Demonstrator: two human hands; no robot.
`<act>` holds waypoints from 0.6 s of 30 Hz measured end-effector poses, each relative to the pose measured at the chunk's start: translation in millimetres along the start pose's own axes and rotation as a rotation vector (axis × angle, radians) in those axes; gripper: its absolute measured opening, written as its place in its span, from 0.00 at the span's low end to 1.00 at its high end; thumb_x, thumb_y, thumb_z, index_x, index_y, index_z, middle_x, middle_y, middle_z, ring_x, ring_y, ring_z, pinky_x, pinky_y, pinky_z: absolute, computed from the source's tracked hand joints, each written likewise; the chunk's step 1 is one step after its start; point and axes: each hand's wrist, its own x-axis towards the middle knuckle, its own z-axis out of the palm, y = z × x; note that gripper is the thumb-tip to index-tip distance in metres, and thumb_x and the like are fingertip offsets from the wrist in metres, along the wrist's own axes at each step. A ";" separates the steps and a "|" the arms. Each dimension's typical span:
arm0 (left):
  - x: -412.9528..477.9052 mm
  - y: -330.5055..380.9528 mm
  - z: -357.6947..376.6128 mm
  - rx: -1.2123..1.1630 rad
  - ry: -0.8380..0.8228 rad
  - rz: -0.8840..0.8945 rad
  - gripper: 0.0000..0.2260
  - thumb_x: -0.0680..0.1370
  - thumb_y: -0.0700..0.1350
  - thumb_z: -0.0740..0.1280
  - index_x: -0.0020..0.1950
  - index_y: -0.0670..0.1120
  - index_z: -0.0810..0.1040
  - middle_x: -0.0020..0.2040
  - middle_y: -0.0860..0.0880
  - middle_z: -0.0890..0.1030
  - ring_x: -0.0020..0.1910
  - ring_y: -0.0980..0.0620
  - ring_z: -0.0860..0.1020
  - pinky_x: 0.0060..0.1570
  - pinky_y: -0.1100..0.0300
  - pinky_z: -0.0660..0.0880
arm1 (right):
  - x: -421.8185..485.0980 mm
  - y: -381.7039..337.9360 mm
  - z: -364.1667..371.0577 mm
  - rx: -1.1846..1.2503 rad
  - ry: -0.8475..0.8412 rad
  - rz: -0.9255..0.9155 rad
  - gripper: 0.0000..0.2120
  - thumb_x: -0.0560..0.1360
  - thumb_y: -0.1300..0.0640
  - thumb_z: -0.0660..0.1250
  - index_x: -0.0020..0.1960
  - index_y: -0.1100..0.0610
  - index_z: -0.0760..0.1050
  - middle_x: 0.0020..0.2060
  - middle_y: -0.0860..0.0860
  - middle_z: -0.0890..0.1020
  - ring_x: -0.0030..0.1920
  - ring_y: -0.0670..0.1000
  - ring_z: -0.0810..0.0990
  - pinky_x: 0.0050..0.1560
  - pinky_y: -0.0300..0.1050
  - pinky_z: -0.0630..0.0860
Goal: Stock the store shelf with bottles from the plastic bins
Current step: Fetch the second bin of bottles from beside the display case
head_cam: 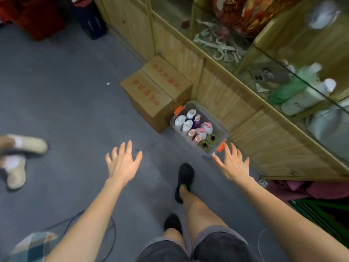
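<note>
We've got both grips open and fingers spread: left grip over the floor, right grip by the bin's near corner. Bin on floor against shelf base, bottles upright inside, cardboard box at its far end.

A clear plastic bin with orange latches sits on the floor against the base of the wooden, glass-fronted shelf, packed with upright pump bottles in white, pink and purple, while green and white bottles sit higher up behind the glass.
</note>
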 end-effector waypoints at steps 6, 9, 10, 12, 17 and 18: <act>92.5 64.1 -40.0 -0.013 -0.055 0.067 0.27 0.80 0.58 0.49 0.77 0.50 0.51 0.77 0.49 0.55 0.75 0.45 0.52 0.71 0.47 0.49 | 64.4 6.0 -37.8 0.095 -0.009 0.110 0.35 0.77 0.34 0.48 0.77 0.51 0.45 0.77 0.53 0.50 0.76 0.57 0.51 0.70 0.65 0.50; 129.1 91.8 -54.3 0.011 -0.074 0.131 0.27 0.80 0.58 0.50 0.77 0.49 0.51 0.77 0.49 0.56 0.75 0.44 0.53 0.71 0.46 0.49 | 85.6 9.1 -49.4 0.151 -0.007 0.174 0.35 0.77 0.34 0.48 0.77 0.52 0.47 0.77 0.54 0.51 0.75 0.57 0.53 0.70 0.65 0.51; 139.6 99.7 -57.6 0.025 -0.085 0.149 0.27 0.80 0.58 0.50 0.77 0.49 0.52 0.77 0.49 0.56 0.75 0.44 0.53 0.71 0.46 0.49 | 91.3 10.2 -50.5 0.165 -0.013 0.198 0.35 0.77 0.34 0.48 0.77 0.52 0.47 0.77 0.54 0.51 0.75 0.57 0.53 0.70 0.65 0.51; 161.9 114.4 -62.8 0.054 -0.106 0.182 0.27 0.81 0.58 0.50 0.77 0.49 0.52 0.76 0.48 0.57 0.74 0.44 0.54 0.70 0.46 0.51 | 102.0 13.1 -48.7 0.194 -0.031 0.252 0.35 0.77 0.34 0.48 0.77 0.52 0.47 0.77 0.54 0.52 0.75 0.57 0.53 0.71 0.65 0.52; 226.5 146.1 -61.3 0.139 -0.179 0.260 0.27 0.81 0.58 0.50 0.77 0.48 0.54 0.75 0.46 0.60 0.73 0.42 0.57 0.68 0.44 0.55 | 128.6 20.4 -24.8 0.277 -0.086 0.404 0.36 0.76 0.33 0.47 0.77 0.53 0.46 0.77 0.53 0.51 0.75 0.58 0.54 0.71 0.65 0.53; 239.4 151.9 -59.0 0.157 -0.198 0.275 0.27 0.81 0.58 0.50 0.77 0.48 0.54 0.75 0.46 0.60 0.73 0.41 0.58 0.68 0.44 0.55 | 134.6 21.8 -19.0 0.304 -0.094 0.437 0.36 0.77 0.34 0.47 0.77 0.52 0.45 0.77 0.53 0.50 0.75 0.58 0.55 0.71 0.65 0.53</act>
